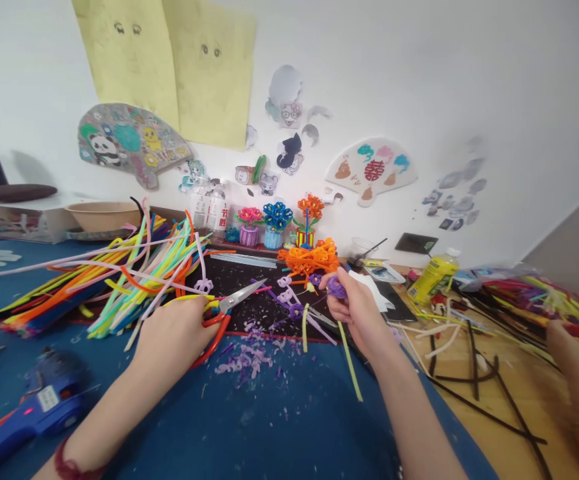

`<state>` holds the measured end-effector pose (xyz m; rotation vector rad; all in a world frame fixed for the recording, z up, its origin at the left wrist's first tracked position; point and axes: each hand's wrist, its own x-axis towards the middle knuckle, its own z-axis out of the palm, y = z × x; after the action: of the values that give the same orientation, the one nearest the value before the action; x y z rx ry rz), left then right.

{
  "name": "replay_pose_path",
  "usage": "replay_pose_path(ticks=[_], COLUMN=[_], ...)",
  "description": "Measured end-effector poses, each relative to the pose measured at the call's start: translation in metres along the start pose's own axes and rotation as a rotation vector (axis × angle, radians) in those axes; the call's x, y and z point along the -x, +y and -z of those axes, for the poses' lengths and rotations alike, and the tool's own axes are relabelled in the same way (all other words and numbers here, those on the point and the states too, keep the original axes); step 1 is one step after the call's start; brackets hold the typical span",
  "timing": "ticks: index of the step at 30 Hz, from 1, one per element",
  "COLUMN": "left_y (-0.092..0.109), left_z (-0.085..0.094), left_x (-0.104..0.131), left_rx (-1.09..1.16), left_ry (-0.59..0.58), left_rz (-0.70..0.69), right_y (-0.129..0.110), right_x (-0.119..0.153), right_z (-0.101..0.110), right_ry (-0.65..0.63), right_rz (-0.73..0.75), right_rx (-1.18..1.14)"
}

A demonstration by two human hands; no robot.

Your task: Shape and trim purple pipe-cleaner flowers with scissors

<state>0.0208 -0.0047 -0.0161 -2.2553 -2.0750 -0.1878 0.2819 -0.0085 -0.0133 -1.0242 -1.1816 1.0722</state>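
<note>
My left hand (176,331) is closed around the orange and yellow handles of a pair of scissors (236,297), whose blades point up and to the right over the black mat. Between the fingers of my right hand (354,307) is a small purple pipe-cleaner flower (336,288). A pale yellow-green stem (350,363) hangs below that hand; whether it joins the flower I cannot tell. Purple fuzz clippings (246,353) lie between my hands. Several lilac and purple flowers (295,310) rest on the mat, near a heap of orange pipe-cleaner flowers (314,257).
Bundles of coloured pipe cleaners (144,267) lie to the left, above a blue glue gun (44,400) with a red light. Small potted flowers (275,227) stand along the wall. A yellow bottle (434,277) stands right. Another person's hand (576,373) reaches in at far right.
</note>
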Motion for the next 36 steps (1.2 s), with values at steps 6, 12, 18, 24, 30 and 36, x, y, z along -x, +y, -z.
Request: replay_pose_path(ticks=[6,12,18,24,30,36], left_y=[-0.007,-0.011,-0.005,0.024,0.045,0.042], left_z=[0.003,-0.009,-0.012,0.002,-0.003,-0.005], left_x=[-0.006,-0.006,-0.003,0.008,0.017,0.017], left_rx=[-0.017,-0.081,-0.104,0.602,0.964,0.941], left_ry=[0.041,-0.007,0.012,0.113,-0.127,-0.271], left_rz=[0.127,0.058,-0.033,-0.295,-0.381,-0.373], right_y=[0.004,0.005,0.002,0.004,0.016,0.015], right_x=[-0.002,-0.001,0.002,0.010,0.020,0.019], right_z=[0.001,-0.003,-0.013,-0.031,-0.046,-0.050], right_ry=[-0.013,-0.049,-0.080,-0.196,-0.371,-0.373], right_rz=[-0.037,-0.071,-0.054,-0.002,-0.025,0.009], right_rx=[0.131,0.220,0.216,0.190,0.141,0.098])
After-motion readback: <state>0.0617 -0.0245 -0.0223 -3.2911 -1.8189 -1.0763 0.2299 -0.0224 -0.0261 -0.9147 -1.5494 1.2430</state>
